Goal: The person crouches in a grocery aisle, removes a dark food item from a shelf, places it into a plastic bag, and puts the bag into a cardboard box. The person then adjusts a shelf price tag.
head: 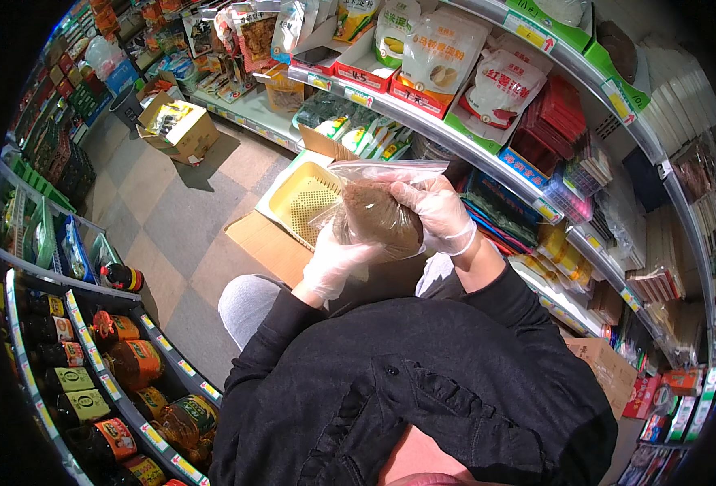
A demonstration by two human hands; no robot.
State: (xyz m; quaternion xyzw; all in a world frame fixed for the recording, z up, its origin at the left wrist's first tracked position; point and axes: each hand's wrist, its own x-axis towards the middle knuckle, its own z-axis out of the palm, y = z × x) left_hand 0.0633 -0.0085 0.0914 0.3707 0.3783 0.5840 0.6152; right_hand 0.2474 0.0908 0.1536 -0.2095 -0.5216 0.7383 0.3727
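Observation:
Both my hands wear thin clear plastic gloves and hold one clear zip-seal bag (377,212) of fine brown powder. My left hand (341,260) grips the bag's lower left side. My right hand (440,209) has its thumb pressed over the bag's upper right, near the zip edge; its other fingers are hidden behind. The powder is bunched in the lower part, and the top strip lies flat. Just beyond the bag, a yellow perforated plastic basket (300,197) sits at an open cardboard box (267,240), partly covered by my left hand and the bag.
Shelves with starch pouches (440,51) run along the right. A black phone (316,56) lies on a shelf box. Bottles of oil and sauce (133,363) fill the left shelf. Farther along the tiled floor (176,243) stand a carton (179,130) and a dark bin (126,108).

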